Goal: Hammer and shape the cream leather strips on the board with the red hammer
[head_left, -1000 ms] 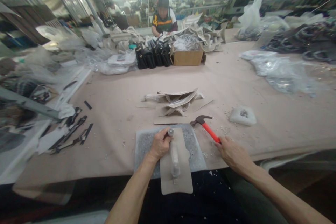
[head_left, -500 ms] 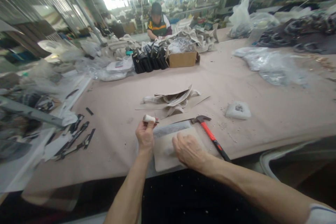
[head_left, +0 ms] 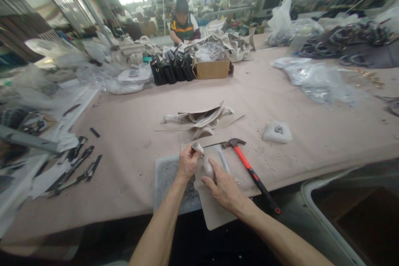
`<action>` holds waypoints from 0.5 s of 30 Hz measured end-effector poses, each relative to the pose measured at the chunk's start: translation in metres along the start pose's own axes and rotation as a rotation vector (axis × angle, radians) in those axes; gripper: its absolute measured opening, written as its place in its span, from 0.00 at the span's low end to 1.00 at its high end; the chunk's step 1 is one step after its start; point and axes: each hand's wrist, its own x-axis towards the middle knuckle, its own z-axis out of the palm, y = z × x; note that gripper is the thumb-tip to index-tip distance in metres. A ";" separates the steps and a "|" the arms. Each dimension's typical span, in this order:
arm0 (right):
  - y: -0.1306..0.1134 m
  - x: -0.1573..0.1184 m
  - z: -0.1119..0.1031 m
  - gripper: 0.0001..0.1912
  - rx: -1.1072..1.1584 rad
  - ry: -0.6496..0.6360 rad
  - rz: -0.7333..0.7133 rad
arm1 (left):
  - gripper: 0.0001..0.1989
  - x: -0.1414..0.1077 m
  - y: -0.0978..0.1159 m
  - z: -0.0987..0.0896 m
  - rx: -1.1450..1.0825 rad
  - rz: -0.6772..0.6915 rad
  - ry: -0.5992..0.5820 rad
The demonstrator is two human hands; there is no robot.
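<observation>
My left hand [head_left: 187,164] is closed around a small white-topped punch-like tool [head_left: 197,148], whose thin dark tip points down. Just to its right, my right hand [head_left: 225,187] grips a flat beige panel [head_left: 215,212], thumb and forefinger around a whitish translucent patch [head_left: 208,168] on it. The panel lies tilted across a worn translucent board [head_left: 168,183] and overhangs the table's front edge. Right of the hands rests a claw hammer [head_left: 247,162] with a red and black handle. The underside of the panel is hidden.
Loose beige pieces [head_left: 202,120] are heaped ahead of the hands. A white foam-like block [head_left: 277,131] holds small metal parts. Black strips [head_left: 84,166] lie left. Farther back are black bags [head_left: 171,68], a cardboard box [head_left: 213,70], plastic bags [head_left: 314,79] and a seated person [head_left: 183,27].
The beige panel has turned and shifted right and toward me, uncovering the board's left part. My left hand has moved right with the tool, closer to my right hand.
</observation>
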 end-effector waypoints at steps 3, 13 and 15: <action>0.019 0.000 -0.011 0.30 -0.038 0.127 -0.063 | 0.14 -0.003 -0.005 -0.004 0.002 -0.028 -0.031; 0.104 0.003 -0.077 0.15 -0.610 0.096 0.315 | 0.14 -0.010 -0.004 -0.006 0.145 -0.019 -0.095; 0.108 0.002 -0.075 0.12 -0.590 0.054 0.322 | 0.14 -0.011 -0.004 -0.006 0.187 0.003 -0.102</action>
